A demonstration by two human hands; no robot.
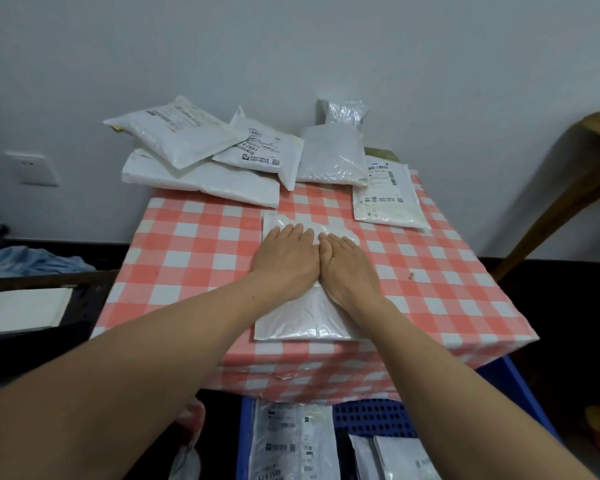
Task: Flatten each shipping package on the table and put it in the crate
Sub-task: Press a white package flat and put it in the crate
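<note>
While the far edge of the checked table (194, 258) is carrying a heap of white mailers (201, 181) that are overlapping one another, a clear bubble bag (329, 157) is lying just right of that heap and a labelled mailer (388, 195) is lying flat near the far right corner. All of these are sitting beyond the hands, apart from the piece being worked. A small scrap (411, 275) is lying on the cloth to the right. A dark bin (80, 299) is standing left of the table, and a wall socket (35, 168) is showing on the wall behind. The blue crate (374, 415) is sitting below the table's near edge, partly under it, with flat labelled packets (288, 441) lying inside. The package (302, 320), white and glossy, is lying mid-table with its near end at the table's near edge and its far end reaching just past the fingertips. The left hand (286, 254) and right hand (349, 268) are resting side by side on its far half, inner edges touching. Both hands are spread flat, fingers straight and pointing away, palms pressing down on the package; neither is curling round anything.
</note>
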